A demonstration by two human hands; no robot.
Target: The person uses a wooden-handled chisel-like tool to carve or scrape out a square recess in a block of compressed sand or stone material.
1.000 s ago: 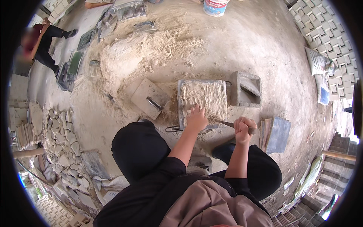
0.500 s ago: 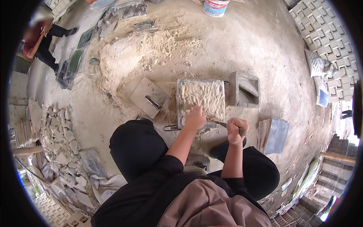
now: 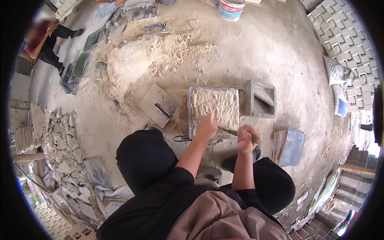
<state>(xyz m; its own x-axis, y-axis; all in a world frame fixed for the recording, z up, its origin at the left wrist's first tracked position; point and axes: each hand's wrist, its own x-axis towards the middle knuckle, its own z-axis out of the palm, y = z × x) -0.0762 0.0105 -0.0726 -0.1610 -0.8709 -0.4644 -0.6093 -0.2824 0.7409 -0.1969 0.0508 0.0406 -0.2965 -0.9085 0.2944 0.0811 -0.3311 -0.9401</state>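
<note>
Metal mould (image 3: pixel 190 110) of pale mix, left hand on it, right fist round a tool

Through the head camera I had the shallow rectangular mould lying flat on the dusty floor (image 3: pixel 296 76), straight ahead, filled with a pale, ridged mix (image 3: pixel 218 102). The left hand (image 3: pixel 206 127) lay over the near edge of that mix, an index finger pointing away from the body; from my end I could not tell whether the other fingers gripped anything. The right hand (image 3: pixel 248 139) was clamped in a fist around a slim hand tool (image 3: pixel 227 130), whose shaft ran leftward across the mould's near right corner to the left hand. I could not make out its tip.

To the left of the mould, a square board (image 3: pixel 150 100) with a bar handle lay askew. On the right stood an open grey trough (image 3: pixel 248 100), and nearer me a fanned stack of thin panels (image 3: pixel 294 148). Loose pale powder (image 3: pixel 160 52) was spread farther off, with a bucket (image 3: pixel 231 13) beyond it to the right. Far left, I saw a seated co-worker (image 3: pixel 50 56).
</note>
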